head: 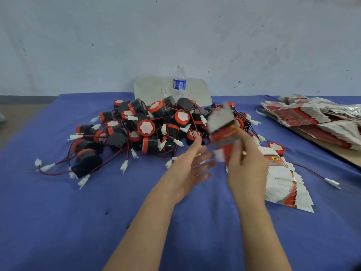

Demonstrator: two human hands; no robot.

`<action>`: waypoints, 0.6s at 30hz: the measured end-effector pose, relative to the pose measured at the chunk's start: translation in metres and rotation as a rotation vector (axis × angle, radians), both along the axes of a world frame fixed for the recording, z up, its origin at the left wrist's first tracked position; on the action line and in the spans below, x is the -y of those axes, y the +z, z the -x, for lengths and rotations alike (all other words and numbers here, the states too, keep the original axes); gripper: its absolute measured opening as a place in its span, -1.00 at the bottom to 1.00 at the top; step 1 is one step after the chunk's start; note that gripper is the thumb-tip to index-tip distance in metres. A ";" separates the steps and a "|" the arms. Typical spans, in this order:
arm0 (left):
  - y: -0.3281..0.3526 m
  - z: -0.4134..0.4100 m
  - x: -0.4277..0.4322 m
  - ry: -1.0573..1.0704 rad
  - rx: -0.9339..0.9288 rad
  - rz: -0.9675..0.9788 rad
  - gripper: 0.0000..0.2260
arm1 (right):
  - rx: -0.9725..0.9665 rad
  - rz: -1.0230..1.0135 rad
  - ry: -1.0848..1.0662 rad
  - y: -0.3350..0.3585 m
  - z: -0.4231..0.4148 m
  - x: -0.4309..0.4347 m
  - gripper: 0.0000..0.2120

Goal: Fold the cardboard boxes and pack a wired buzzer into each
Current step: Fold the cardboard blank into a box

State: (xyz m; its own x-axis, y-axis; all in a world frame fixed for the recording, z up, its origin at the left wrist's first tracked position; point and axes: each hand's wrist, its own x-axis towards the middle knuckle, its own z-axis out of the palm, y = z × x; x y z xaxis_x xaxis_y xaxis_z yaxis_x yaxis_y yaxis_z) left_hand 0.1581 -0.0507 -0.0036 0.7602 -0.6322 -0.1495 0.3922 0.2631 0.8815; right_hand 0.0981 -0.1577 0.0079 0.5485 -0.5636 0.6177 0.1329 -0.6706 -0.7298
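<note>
A heap of black-and-red wired buzzers lies on the blue cloth, with a water bottle standing behind it. The left hand hovers near the heap, fingers spread and holding nothing. Just to its right, the right hand grips a blurred red-and-white cardboard box, held upright above the cloth. Flat boxes fan out on the right.

Left hand and right hand are bare; both slim forearms are bare along their whole visible length.
</note>
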 end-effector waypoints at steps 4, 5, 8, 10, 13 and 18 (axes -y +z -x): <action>0.004 -0.005 -0.030 0.235 -0.034 0.189 -0.62 | -0.162 0.067 0.551 -0.014 -0.007 -0.052 -0.74; -0.002 -0.009 -0.043 0.366 -0.012 0.143 -0.72 | -0.145 -0.012 0.572 -0.018 -0.013 -0.056 -0.77; -0.025 -0.016 -0.081 0.571 0.214 -0.075 -0.85 | -0.169 -0.197 0.515 -0.023 -0.034 -0.056 -0.72; -0.036 -0.017 -0.101 0.555 0.347 -0.187 -0.81 | -0.269 -0.237 0.590 -0.027 -0.048 -0.055 -0.66; -0.045 -0.023 -0.114 0.678 0.485 -0.327 -0.87 | -0.309 -0.219 0.598 -0.041 -0.056 -0.069 -0.58; -0.051 -0.018 -0.105 0.785 0.628 -0.367 -0.36 | -0.205 -0.233 0.588 -0.063 -0.052 -0.086 -0.44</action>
State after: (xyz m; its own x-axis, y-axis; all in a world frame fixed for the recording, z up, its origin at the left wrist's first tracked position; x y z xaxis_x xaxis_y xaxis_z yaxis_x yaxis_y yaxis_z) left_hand 0.1762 0.0544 -0.0541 0.9419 0.0716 0.3282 -0.3228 -0.0776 0.9433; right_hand 0.1501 -0.0714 -0.0550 0.8987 -0.2406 0.3668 0.2719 -0.3506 -0.8962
